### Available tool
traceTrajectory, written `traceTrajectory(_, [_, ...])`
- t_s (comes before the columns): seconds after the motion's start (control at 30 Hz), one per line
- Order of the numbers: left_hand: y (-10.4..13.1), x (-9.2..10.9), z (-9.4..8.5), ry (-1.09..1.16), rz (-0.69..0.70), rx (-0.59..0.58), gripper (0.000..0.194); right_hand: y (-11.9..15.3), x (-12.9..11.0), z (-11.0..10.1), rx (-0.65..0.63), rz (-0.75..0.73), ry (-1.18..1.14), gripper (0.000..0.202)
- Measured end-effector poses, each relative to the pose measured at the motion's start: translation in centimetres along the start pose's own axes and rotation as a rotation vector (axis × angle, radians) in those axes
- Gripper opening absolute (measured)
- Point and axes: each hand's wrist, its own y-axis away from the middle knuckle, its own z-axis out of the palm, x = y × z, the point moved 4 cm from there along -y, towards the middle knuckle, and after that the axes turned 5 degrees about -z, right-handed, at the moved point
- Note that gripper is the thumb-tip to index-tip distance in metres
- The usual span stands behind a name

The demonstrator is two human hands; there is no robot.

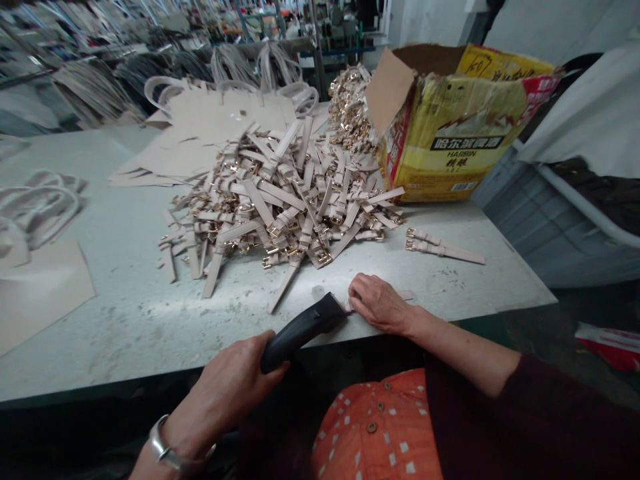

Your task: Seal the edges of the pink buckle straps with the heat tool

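Observation:
My left hand [235, 377] is wrapped round a black handheld tool [303, 332], shaped like an electric hair clipper. The tool's head points up and right, close to the fingers of my right hand [379, 303]. Closed and low over the table's front edge, that right hand grips a pale buckle strap [406, 295]. One end of this strap shows past the hand; most of it is covered. Beyond both hands lies a large heap of similar beige straps [280, 193] with gold buckles. Two more straps [444, 248] lie side by side, apart from the heap on the right.
A yellow cardboard box [450, 143] stands open at the table's back right, beside another strap pile [350, 107]. Flat beige panels [200, 127] are stacked behind the heap. More panels with cord handles [45, 287] lie at left. A grey plastic bin [540, 220] adjoins the table's right side.

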Motion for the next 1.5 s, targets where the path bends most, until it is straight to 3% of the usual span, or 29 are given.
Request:
traceTrajectory(0.17, [0.0,-0.3,0.3,0.024,0.011,-0.017,0.025,-0.2,0.4,-0.1,0.060,0.137,-0.062,0.003])
traceTrajectory(0.33, [-0.1,-0.2,0.3,0.039,0.011,-0.015,0.025,-0.2,0.6,-0.6,0.090,0.300,-0.268,0.004])
traceTrajectory(0.57, [-0.1,-0.4,0.1,0.055,0.011,-0.008,0.024,0.4,0.7,-1.2,0.150,0.295,-0.475,0.008])
traceTrajectory(0.7, [0.0,-0.4,0.1,0.046,0.004,-0.023,0.025,1.1,0.5,-2.4,0.214,0.261,-0.431,0.005])
traceTrajectory(0.83, [0.0,-0.4,0.1,0.044,0.002,-0.028,0.025,2.2,0.1,-2.9,0.162,0.181,-0.242,0.035])
traceTrajectory(0.93, [-0.1,-0.5,-0.1,0.023,0.012,-0.024,0.025,2.6,0.1,-2.3,0.076,0.126,-0.150,0.020])
traceTrajectory(1.03, [-0.2,-0.3,-0.6,-0.021,0.015,-0.020,0.026,2.7,0.3,-1.7,0.068,0.091,-0.163,0.012])
traceTrajectory(1.27, [-1.0,1.3,-1.0,-0.035,0.044,0.010,0.028,2.5,0.3,-1.5,0.071,0.107,-0.152,0.017])
traceTrajectory(1.5, [-0.6,0.4,-1.2,-0.021,-0.041,0.067,0.032,2.5,0.3,-1.6,0.100,0.110,-0.149,0.023])
